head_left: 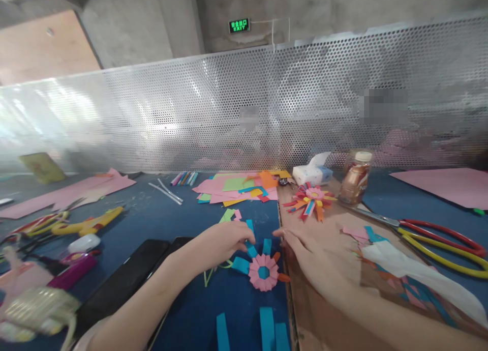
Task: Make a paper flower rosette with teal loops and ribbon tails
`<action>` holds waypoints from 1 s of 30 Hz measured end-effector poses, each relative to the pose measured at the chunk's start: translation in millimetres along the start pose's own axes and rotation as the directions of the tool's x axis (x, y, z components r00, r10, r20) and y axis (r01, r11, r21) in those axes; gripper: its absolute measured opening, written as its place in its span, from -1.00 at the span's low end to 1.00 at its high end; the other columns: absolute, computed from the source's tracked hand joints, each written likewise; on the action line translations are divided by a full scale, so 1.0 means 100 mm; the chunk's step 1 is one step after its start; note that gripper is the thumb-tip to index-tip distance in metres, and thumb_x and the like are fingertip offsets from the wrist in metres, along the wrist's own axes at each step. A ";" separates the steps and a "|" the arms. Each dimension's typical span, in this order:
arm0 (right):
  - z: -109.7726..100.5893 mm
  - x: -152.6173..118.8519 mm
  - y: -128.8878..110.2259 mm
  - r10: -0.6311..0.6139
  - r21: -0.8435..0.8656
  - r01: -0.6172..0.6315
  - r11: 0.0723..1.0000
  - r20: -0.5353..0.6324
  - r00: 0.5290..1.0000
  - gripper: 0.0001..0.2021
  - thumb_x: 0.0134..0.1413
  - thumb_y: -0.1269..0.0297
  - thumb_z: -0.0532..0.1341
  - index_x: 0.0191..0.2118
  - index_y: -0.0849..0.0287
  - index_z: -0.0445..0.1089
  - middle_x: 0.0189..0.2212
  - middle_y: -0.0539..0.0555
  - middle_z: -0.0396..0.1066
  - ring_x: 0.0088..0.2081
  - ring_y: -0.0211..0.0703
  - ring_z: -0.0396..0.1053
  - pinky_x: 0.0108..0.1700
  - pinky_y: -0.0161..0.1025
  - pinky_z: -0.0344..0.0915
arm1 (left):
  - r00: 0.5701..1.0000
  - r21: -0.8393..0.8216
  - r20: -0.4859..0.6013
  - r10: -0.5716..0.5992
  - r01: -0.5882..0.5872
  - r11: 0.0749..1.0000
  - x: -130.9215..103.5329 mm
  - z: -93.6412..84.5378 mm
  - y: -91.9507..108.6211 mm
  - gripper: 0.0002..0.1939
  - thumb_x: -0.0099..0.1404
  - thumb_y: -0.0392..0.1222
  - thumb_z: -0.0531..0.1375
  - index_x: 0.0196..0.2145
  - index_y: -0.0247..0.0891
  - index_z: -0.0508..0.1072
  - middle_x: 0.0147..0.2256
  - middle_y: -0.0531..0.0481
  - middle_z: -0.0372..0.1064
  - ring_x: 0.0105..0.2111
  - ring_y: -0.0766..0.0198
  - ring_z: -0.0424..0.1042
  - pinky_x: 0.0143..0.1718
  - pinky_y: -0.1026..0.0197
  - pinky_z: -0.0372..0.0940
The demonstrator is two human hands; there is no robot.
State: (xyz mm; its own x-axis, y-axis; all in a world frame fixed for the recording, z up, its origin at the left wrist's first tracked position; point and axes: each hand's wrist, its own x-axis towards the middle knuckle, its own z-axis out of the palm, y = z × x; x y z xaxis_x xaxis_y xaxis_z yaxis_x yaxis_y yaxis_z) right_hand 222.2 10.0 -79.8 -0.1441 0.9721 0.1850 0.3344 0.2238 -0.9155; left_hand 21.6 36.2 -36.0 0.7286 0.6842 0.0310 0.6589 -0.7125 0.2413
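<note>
We see the pink paper flower (263, 273), blue at its heart, on the blue tabletop (190, 305), just beside the seam where a brown board (316, 315) begins on its right. Beyond the flower, our left hand (237, 236) curls its fingers against a blue strip (250, 248); we cannot tell whether they pinch it. Our right hand (301, 246), across the seam, has loosely extended fingers and nothing visible in its grasp. Farther back from the flower, a tissue box (312, 175) has white tissue poking out, and right of it stands a lidded jar (355, 180), brown inside or on its label. Loose blue strips (267, 328) lie nearer us than the flower, with bare tabletop between.
</note>
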 end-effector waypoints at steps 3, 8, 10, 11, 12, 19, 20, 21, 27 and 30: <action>0.00 -0.01 -0.05 -0.125 -0.093 0.129 0.987 0.047 0.991 -0.70 0.09 0.24 -0.06 -0.18 0.12 0.36 -0.08 0.02 0.27 -0.02 -0.21 0.16 0.05 -0.23 0.01 | 1.000 0.007 0.008 -0.014 0.014 1.000 0.00 0.00 0.00 -0.83 0.15 -0.39 0.08 -0.28 -0.27 0.36 -0.30 0.01 0.35 -0.28 0.30 0.31 -0.26 0.30 0.17; 0.02 -0.01 -0.08 -0.130 -0.207 0.153 0.966 0.120 0.984 -0.69 0.07 0.29 -0.06 -0.23 0.14 0.40 -0.11 0.04 0.30 -0.03 -0.17 0.18 0.04 -0.16 0.04 | 1.000 -0.004 0.018 -0.026 0.026 1.000 0.01 -0.02 0.01 -0.80 0.16 -0.39 0.07 -0.24 -0.24 0.35 -0.27 0.01 0.34 -0.26 0.30 0.31 -0.24 0.31 0.16; 0.01 -0.01 -0.09 -0.120 -0.223 0.142 0.964 0.108 0.987 -0.68 0.08 0.30 -0.08 -0.24 0.15 0.40 -0.14 0.04 0.32 -0.07 -0.17 0.21 0.02 -0.17 0.07 | 0.999 -0.020 0.020 -0.041 0.041 0.999 -0.01 -0.05 0.01 -0.77 0.16 -0.38 0.07 -0.20 -0.24 0.33 -0.24 0.00 0.33 -0.24 0.30 0.30 -0.23 0.31 0.15; 0.00 -0.02 -0.10 -0.112 -0.229 0.132 0.964 0.097 0.989 -0.68 0.08 0.30 -0.09 -0.25 0.15 0.40 -0.16 0.04 0.33 -0.08 -0.17 0.23 0.00 -0.18 0.09 | 0.999 -0.027 0.021 -0.048 0.049 0.998 -0.02 -0.06 0.02 -0.77 0.16 -0.37 0.06 -0.19 -0.23 0.33 -0.23 0.00 0.33 -0.24 0.30 0.30 -0.23 0.31 0.15; -0.01 -0.03 -0.11 -0.104 -0.235 0.121 0.964 0.086 0.991 -0.68 0.08 0.30 -0.09 -0.25 0.15 0.40 -0.17 0.04 0.34 -0.09 -0.17 0.24 -0.01 -0.19 0.10 | 0.998 -0.032 0.020 -0.054 0.054 0.998 -0.04 -0.08 0.02 -0.78 0.17 -0.36 0.06 -0.20 -0.23 0.33 -0.23 0.01 0.33 -0.24 0.30 0.29 -0.23 0.32 0.14; -0.01 -0.05 -0.14 -0.047 -0.249 0.064 0.966 0.075 0.996 -0.68 0.07 0.29 -0.10 -0.27 0.16 0.38 -0.20 0.02 0.36 -0.12 -0.15 0.25 -0.03 -0.21 0.12 | 0.987 -0.048 0.092 -0.133 0.138 0.989 -0.12 -0.13 0.02 -0.78 0.01 -0.10 0.21 -0.35 -0.20 0.37 -0.35 0.08 0.34 -0.35 0.28 0.30 -0.38 0.32 0.12; -0.01 -0.04 -0.13 -0.043 -0.241 0.061 0.969 0.081 0.996 -0.68 0.07 0.29 -0.10 -0.27 0.15 0.38 -0.20 0.02 0.36 -0.12 -0.16 0.25 -0.03 -0.21 0.11 | 0.983 -0.052 0.116 -0.144 0.151 0.987 -0.13 -0.12 0.01 -0.75 -0.02 -0.08 0.23 -0.36 -0.20 0.37 -0.36 0.08 0.34 -0.36 0.28 0.30 -0.40 0.33 0.11; -0.01 -0.04 -0.12 -0.041 -0.230 0.061 0.971 0.090 0.995 -0.68 0.08 0.29 -0.11 -0.26 0.15 0.37 -0.20 0.01 0.36 -0.11 -0.17 0.25 -0.03 -0.22 0.11 | 0.980 -0.055 0.131 -0.147 0.155 0.986 -0.13 -0.11 0.01 -0.74 -0.04 -0.06 0.23 -0.37 -0.20 0.37 -0.37 0.08 0.33 -0.36 0.28 0.30 -0.42 0.34 0.10; -0.03 -0.02 -0.10 -0.028 -0.213 0.052 0.976 0.115 0.993 -0.69 0.09 0.29 -0.11 -0.26 0.15 0.37 -0.21 0.00 0.35 -0.12 -0.18 0.24 -0.03 -0.22 0.10 | 0.988 -0.067 0.128 -0.089 0.098 0.993 -0.13 -0.06 -0.03 -0.79 0.01 -0.09 0.21 -0.38 -0.20 0.38 -0.38 0.09 0.32 -0.38 0.33 0.28 -0.43 0.35 0.08; -0.02 -0.01 -0.07 -0.047 -0.203 0.070 0.977 0.117 0.992 -0.70 0.10 0.28 -0.11 -0.25 0.13 0.35 -0.21 0.01 0.34 -0.13 -0.19 0.24 -0.05 -0.21 0.12 | 0.988 -0.065 0.131 -0.084 0.093 0.994 -0.13 -0.06 -0.03 -0.80 0.03 -0.09 0.19 -0.38 -0.21 0.38 -0.39 0.09 0.32 -0.39 0.33 0.28 -0.43 0.35 0.08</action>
State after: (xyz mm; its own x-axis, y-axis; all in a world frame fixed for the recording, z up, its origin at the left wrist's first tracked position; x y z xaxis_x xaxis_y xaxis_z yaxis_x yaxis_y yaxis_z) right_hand 221.7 7.8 -72.5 -0.2674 0.9458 0.1844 0.5059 0.3006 -0.8085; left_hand 8.9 30.2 -31.1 0.6891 0.7152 -0.1164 0.7101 -0.6345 0.3054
